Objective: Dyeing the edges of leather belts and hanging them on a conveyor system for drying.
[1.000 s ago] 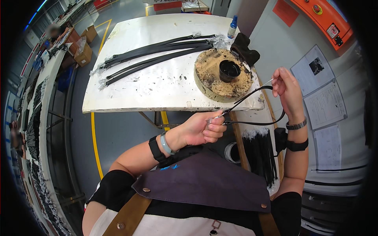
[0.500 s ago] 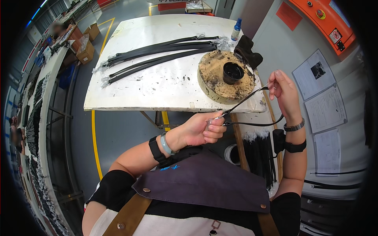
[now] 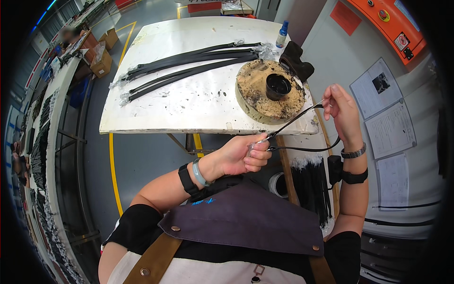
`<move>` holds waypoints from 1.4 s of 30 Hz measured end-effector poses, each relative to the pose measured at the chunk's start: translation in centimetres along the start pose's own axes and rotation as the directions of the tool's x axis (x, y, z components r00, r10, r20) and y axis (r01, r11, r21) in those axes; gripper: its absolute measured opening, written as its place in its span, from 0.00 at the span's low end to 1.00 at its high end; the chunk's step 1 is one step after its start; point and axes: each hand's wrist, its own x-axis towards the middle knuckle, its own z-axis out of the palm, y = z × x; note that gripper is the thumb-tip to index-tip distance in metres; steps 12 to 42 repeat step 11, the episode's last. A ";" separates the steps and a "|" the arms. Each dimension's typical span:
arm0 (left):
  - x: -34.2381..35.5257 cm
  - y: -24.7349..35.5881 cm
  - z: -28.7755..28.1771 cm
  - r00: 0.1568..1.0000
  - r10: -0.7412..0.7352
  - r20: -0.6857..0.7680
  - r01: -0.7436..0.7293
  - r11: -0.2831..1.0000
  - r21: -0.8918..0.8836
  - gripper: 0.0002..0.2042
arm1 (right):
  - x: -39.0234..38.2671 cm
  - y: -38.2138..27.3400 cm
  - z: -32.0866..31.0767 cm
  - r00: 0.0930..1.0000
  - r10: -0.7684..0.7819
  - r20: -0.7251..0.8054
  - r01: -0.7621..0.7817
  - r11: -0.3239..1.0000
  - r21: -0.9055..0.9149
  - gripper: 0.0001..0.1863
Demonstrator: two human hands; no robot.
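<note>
My left hand (image 3: 246, 154) is closed around one end of a thin black strap (image 3: 298, 115), with clear plastic and a bit of shiny metal showing at its fingers. The strap runs up and right to my right hand (image 3: 338, 102), whose thumb and fingers pinch together near it. A thin pale tip shows at those fingers; I cannot make out what it is. A second length of the strap loops below, from my left hand toward my right wrist. Beyond the hands, a black cup (image 3: 278, 87) sits on a round, stained tan pad (image 3: 257, 106).
Several black straps with plastic-wrapped ends (image 3: 189, 59) lie across the white table (image 3: 165, 111). A blue bottle (image 3: 282, 34) and a dark cloth-like item (image 3: 297, 61) stand behind the pad. More black straps (image 3: 312, 189) hang below right. Papers (image 3: 378, 90) cover the right wall.
Both hands and the strap keep nearly the same place. The table and the things on it have shifted very slightly left in the picture.
</note>
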 end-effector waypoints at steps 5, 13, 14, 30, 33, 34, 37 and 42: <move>0.0 0.1 0.1 1.000 0.001 -0.017 -0.001 1.000 0.003 0.20 | 0.1 0.0 0.0 1.000 -0.002 -0.019 0.002 1.000 0.011 0.15; 0.2 0.2 -0.3 1.000 0.003 0.001 -0.003 1.000 -0.019 0.19 | 1.4 -0.6 -0.8 0.989 -0.108 -0.101 0.113 0.992 0.049 0.14; 0.2 0.2 -0.3 1.000 0.003 0.001 -0.003 1.000 -0.019 0.19 | 1.4 -0.6 -0.8 0.989 -0.108 -0.101 0.113 0.992 0.049 0.14; 0.2 0.2 -0.3 1.000 0.003 0.001 -0.003 1.000 -0.019 0.19 | 1.4 -0.6 -0.8 0.989 -0.108 -0.101 0.113 0.992 0.049 0.14; 0.2 0.2 -0.3 1.000 0.003 0.001 -0.003 1.000 -0.019 0.19 | 1.4 -0.6 -0.8 0.989 -0.108 -0.101 0.113 0.992 0.049 0.14; 0.2 0.2 -0.3 1.000 0.003 0.001 -0.003 1.000 -0.019 0.19 | 1.4 -0.6 -0.8 0.989 -0.108 -0.101 0.113 0.992 0.049 0.14; 0.2 0.2 -0.3 1.000 0.003 0.001 -0.003 1.000 -0.019 0.19 | 1.4 -0.6 -0.8 0.989 -0.108 -0.101 0.113 0.992 0.049 0.14; 0.2 0.2 -0.3 1.000 0.003 0.001 -0.003 1.000 -0.019 0.19 | 1.4 -0.6 -0.8 0.989 -0.108 -0.101 0.113 0.992 0.049 0.14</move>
